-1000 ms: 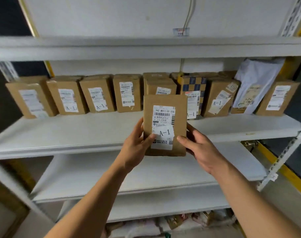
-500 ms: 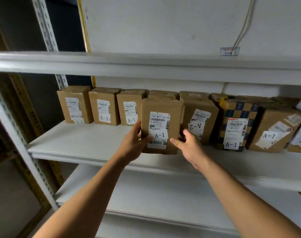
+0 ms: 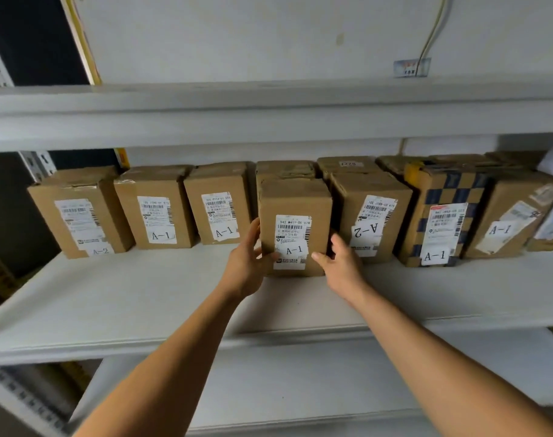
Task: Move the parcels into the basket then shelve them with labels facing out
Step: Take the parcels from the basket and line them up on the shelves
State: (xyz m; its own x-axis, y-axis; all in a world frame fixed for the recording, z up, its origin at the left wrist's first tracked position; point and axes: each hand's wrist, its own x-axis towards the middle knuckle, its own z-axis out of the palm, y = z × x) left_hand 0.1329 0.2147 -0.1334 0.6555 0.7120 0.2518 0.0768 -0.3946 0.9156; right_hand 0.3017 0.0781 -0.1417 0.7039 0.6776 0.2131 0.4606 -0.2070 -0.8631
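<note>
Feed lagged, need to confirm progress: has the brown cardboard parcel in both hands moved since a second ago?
Yes. The brown cardboard parcel went forward onto the white metal shelf, into the row of boxes, and now stands there.

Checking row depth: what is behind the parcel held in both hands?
Behind the held parcel, another brown box's top shows. Its label and lower part are covered.

My left hand (image 3: 248, 263) on the left side of the parcel (image 3: 295, 228) and my right hand (image 3: 340, 263) on its right, parcel standing on the shelf (image 3: 142, 298) before another box (image 3: 286, 170), three boxes to its left, A-2 box (image 3: 371, 216) just right, checkered box (image 3: 442, 216) further right.
</note>
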